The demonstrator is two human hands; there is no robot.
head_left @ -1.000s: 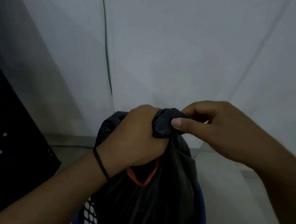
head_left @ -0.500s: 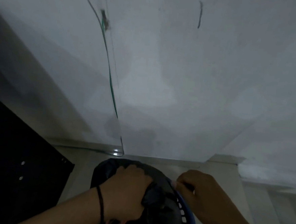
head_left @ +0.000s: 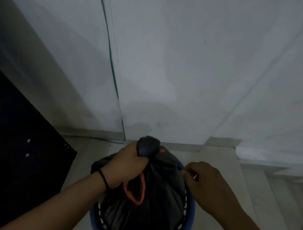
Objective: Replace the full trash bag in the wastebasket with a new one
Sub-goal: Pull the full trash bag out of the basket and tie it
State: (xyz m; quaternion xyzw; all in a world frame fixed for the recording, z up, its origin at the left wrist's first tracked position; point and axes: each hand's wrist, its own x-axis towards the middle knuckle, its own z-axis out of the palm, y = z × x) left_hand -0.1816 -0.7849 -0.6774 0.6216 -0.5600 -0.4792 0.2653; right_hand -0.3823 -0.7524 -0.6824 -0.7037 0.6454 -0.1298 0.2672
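A full black trash bag (head_left: 151, 210) stands in a blue perforated wastebasket (head_left: 189, 218) at the bottom centre. My left hand (head_left: 127, 167) is shut around the bag's gathered neck, whose bunched top sticks out above my fist. A red drawstring loop (head_left: 134, 192) hangs below that hand. My right hand (head_left: 206, 187) rests at the basket's right rim with its fingers pinched on the rim next to the bag's side. The basket's lower part is out of frame.
A white wall (head_left: 186, 72) rises close behind the basket, with a thin green cable (head_left: 111, 61) running down it to the floor. A dark panel or cabinet (head_left: 19, 150) stands at the left. Pale floor tiles (head_left: 248, 202) lie to the right.
My right hand let go of the bag's bunched top and dropped to the basket's right rim. The left hand kept its grip on the neck. The view swung up towards the wall, then partly back.
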